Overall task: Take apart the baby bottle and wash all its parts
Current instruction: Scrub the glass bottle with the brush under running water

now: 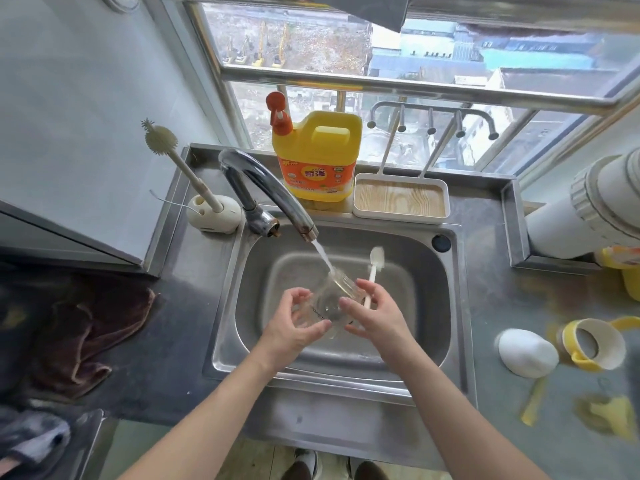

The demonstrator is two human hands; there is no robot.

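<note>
The clear glass bottle body (330, 299) is over the middle of the steel sink (446, 306), its open mouth tilted up under the running stream from the tap (263, 188). My left hand (294, 323) holds the bottle's base end with thumb and fingers. My right hand (377, 313) touches the bottle's other side and also grips a small white brush (374, 265) that sticks up behind it. On the counter at the right lie the white bottle cap (528, 351), the yellow collar ring with handles (588, 344) and other yellow parts (609, 414).
A yellow dish soap jug (317, 157) and a wood-bottomed drying rack (400, 199) stand behind the sink. A long bottle brush in its stand (211, 211) is at the back left. A brown cloth (86, 327) lies on the left counter.
</note>
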